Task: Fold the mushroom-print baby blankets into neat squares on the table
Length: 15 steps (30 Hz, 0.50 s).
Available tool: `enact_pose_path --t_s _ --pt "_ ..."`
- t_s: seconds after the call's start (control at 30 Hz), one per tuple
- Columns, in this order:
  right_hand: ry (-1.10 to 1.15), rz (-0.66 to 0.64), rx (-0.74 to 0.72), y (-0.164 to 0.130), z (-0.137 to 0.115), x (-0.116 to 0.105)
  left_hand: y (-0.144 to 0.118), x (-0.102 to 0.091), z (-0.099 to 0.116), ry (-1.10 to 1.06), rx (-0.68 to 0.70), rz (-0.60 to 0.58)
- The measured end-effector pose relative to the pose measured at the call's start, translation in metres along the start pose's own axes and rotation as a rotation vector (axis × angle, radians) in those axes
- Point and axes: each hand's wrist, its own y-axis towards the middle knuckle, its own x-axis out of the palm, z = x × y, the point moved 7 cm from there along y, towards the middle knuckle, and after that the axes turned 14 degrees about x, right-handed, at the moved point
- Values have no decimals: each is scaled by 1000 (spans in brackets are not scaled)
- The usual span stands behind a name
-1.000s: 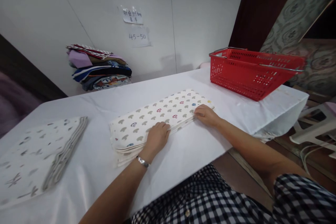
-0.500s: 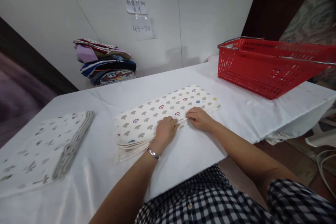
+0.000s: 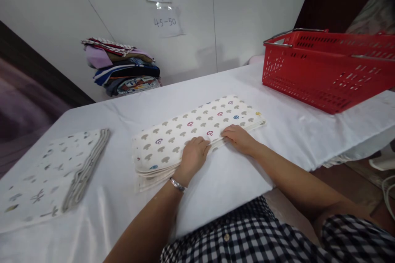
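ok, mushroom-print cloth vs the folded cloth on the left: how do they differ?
The mushroom cloth lies at the table's middle with the left hand and right hand on its near edge; the left cloth lies untouched. The mushroom cloth has grey, red and blue mushrooms; the left cloth has sparse grey motifs and a striped edge. Both are folded flat, pale, on the white table.

the person wears a short-sleeved shirt (image 3: pixel 247 238) in a small black-and-white check with a row of pale buttons down the front, both forearms bare below the sleeves, and a slim silver bracelet (image 3: pixel 177 185) sits round the wrist just behind the left hand (image 3: pixel 193 157).
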Motion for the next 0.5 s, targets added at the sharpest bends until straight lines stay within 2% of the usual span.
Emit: enact_pose_path --t_s 0.23,0.5 --pt "10 0 -3 -2 -6 -3 1 3 4 174 23 -10" --pt "-4 32 -65 -5 -16 -4 0 2 6 190 52 46"
